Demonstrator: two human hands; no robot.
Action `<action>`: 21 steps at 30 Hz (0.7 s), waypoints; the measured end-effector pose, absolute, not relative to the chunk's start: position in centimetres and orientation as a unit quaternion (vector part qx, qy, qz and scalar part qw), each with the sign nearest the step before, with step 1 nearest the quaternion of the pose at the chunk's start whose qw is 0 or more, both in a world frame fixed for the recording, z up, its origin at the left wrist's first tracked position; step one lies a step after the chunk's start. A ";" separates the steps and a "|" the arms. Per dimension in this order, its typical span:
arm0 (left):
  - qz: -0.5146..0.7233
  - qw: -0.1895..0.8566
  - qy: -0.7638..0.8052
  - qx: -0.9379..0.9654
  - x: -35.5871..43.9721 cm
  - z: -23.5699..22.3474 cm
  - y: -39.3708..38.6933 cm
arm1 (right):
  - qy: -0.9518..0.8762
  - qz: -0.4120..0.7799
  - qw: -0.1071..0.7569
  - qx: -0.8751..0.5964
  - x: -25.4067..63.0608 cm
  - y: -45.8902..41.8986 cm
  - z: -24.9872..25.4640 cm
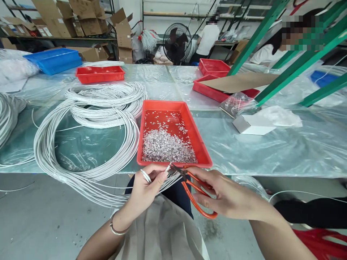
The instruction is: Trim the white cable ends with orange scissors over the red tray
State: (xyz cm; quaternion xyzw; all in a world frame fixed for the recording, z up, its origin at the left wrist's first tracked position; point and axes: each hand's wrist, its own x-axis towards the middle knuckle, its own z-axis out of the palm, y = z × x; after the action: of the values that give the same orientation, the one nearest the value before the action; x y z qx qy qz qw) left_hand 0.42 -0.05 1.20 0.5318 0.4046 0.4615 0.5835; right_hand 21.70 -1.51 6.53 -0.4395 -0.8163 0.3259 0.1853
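My left hand (151,182) pinches the end of a white cable just in front of the red tray. Wrapped round the orange handles of a pair of pliers (199,195) is my right hand (221,193). The pliers' dark jaws meet the cable end at my left fingertips; whether they are closed on it I cannot tell. Beyond my hands, the red tray (199,135) holds a heap of small shiny metal pieces (168,146). A large coil of white cable (45,144) lies left of the tray, its near side hanging over the table edge towards my lap.
More coiled cable (108,90) lies behind the large coil. Red trays (100,74) and a blue bin (54,60) stand farther back. To the right are a small white box (253,124) and slanting green metal posts (287,76). Two other people are across the table, near a black fan (177,42).
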 end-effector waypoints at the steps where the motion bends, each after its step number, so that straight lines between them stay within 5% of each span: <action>1: 0.459 0.581 0.407 0.535 0.4 1.2 -0.1 | -0.822 0.318 0.170 -0.440 21.7 -1.5 6.5; 8: 0.465 0.570 0.417 0.534 0.3 1.6 0.1 | -0.841 0.295 0.138 -0.432 22.0 -1.8 6.9; 17: 0.308 0.865 0.189 0.349 -0.2 1.2 0.2 | -0.838 0.343 0.161 -0.393 22.0 -1.4 7.0; 21: 0.293 0.871 0.205 0.337 0.1 0.9 -0.2 | -0.808 0.404 0.177 -0.390 22.5 -0.9 5.8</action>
State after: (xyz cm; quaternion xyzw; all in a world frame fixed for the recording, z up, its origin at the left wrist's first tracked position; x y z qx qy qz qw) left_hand 0.05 -0.20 0.95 0.3370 0.2047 0.2928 0.8711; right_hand 22.51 -0.89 5.82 -0.3900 -0.8084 0.4037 0.1771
